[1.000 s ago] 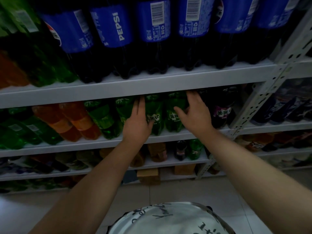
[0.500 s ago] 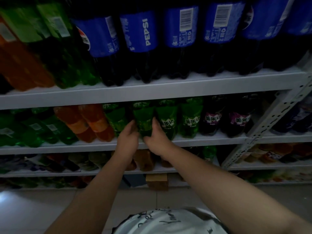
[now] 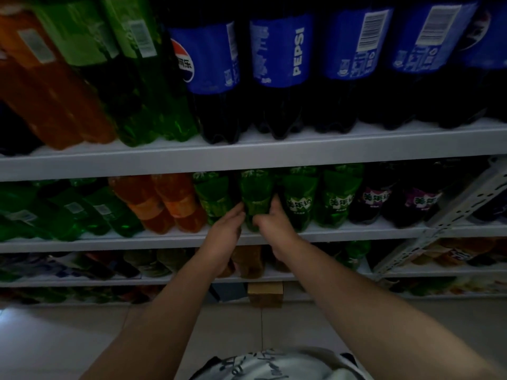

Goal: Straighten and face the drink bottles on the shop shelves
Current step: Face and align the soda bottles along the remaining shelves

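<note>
Head view looks up a dim grey metal shelf unit [image 3: 274, 157] of several tiers. The top tier holds the biggest stock: tall dark cola bottles with blue Pepsi labels [image 3: 279, 50], some turned so that the barcode shows instead of the logo, with tall green soda bottles [image 3: 131, 78] and tall orange soda bottles [image 3: 41, 91] to their left. The middle tier [image 3: 356, 231] carries a row of smaller drinks: short orange bottles [image 3: 164, 204], then green ones, then dark bottles with purple labels [image 3: 375, 198].

The one in hand is the small green plastic bottle [image 3: 256, 193], upright near the front edge of the middle tier. Just to its right stand green bottles with white-lettered labels [image 3: 299, 204] facing out. Its own lettering does not show, so it probably needs turning.

Both hands grasp it low on the body. The left hand [image 3: 225, 231] wraps its left flank. The right hand [image 3: 274, 223] curls round the right flank with the thumb across the front.

A full bottle of this kind should be moderately heavy, with smooth, slightly slick walls that give a little under a squeeze. The label sleeve may slide under the fingers. A hold below the label, where both hands are, looks best, so that the bottle can be twisted on its base rather than lifted. The neighbours stand close and may be dragged round with it.
</note>
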